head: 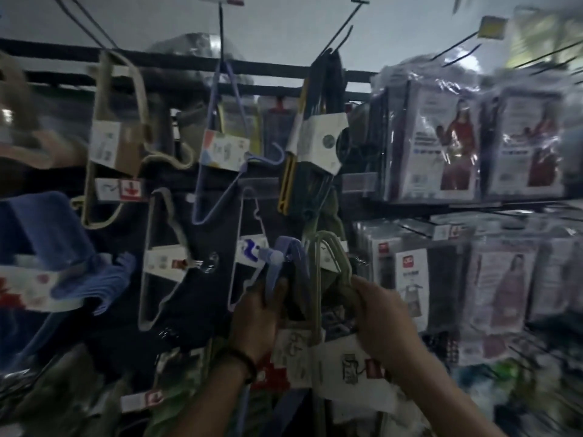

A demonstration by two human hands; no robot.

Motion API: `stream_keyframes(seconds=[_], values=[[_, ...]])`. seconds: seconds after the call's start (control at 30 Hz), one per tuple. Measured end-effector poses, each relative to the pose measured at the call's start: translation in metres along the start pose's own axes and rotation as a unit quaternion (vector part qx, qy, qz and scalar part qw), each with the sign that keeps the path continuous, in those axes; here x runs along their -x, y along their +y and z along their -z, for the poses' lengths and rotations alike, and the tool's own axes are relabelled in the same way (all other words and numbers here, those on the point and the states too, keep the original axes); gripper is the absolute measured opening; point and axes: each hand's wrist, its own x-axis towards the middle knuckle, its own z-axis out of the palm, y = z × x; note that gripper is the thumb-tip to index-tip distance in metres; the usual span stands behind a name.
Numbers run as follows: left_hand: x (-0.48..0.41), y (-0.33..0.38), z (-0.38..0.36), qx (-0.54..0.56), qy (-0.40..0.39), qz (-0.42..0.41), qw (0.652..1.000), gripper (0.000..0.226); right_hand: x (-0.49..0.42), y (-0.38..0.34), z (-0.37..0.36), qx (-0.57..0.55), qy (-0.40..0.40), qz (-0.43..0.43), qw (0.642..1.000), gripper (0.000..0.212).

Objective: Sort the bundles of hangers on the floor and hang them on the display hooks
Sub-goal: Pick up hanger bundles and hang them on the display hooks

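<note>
A bundle of purple hangers [288, 253] and a bundle of olive-green hangers [331, 250] are held up side by side in front of the display wall, low in the middle, their hook ends pointing up and almost touching. The left hand [262, 313] reaches up from below with its fingers curled round the lower part of the purple bundle; a dark wristband [244, 362] sits on that wrist. The right hand [383, 316] comes in from the lower right, its fingers closed on the shoulder of the olive-green bundle. A white paper label [350, 364] wraps that bundle just under the right hand. The picture is smeared, so I cannot tell whether either bundle already rests on a hook.

The space around the hands is crowded. Just left of the purple bundle hang white hangers [164, 257] with a label band, and further left a thick stack of blue hangers [94, 279]. Above them, hung from a black rail [176, 58], are beige hangers [123, 121], lavender hangers [220, 152] and a dark bundle with a yellow edge [315, 134], which hangs straight above the two held bundles. Long display hooks [339, 29] jut out at the top, one bearing a yellow price tag [490, 26]. To the right, close beside the right hand, rows of plastic-wrapped packs [441, 146] fill the wall. The clearest room is the dark strip of wall between the white hangers and the purple bundle.
</note>
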Motion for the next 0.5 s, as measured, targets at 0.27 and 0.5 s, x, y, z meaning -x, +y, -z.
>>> stream_keyframes(seconds=[0.27, 0.5], values=[[-0.081, 0.021, 0.017, -0.168, -0.059, -0.139, 0.974, 0.039, -0.058, 0.047, 0.005, 0.018, 0.003, -0.069, 0.997, 0.022], [-0.109, 0.026, 0.003, -0.179, -0.098, -0.231, 0.951, 0.027, -0.118, 0.046, -0.001, 0.062, -0.041, -0.061, 0.995, 0.028]])
